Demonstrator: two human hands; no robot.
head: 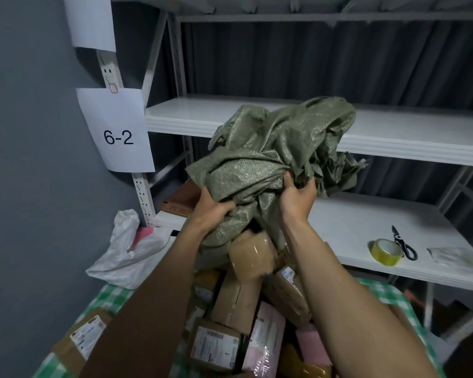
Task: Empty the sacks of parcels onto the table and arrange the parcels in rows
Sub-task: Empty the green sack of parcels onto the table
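A green woven sack point(271, 148) is held up above the table, bunched and crumpled. My left hand point(212, 210) grips its lower left folds and my right hand point(298, 196) grips the fabric to the right. A brown taped parcel point(250, 255), blurred, hangs just below the sack's mouth. Under it lies a heap of cardboard and pink parcels point(238, 323) on the table with a green checked cloth point(107, 298). Another labelled box point(85, 336) lies at the heap's left edge.
White metal shelving point(393, 140) stands behind the table. On its lower shelf lie a roll of yellow tape point(385, 252), black scissors point(404, 242) and a clear plastic bag point(453, 257). A white plastic bag point(129, 249) sits at the left by a post with the sign 6-2 point(118, 132).
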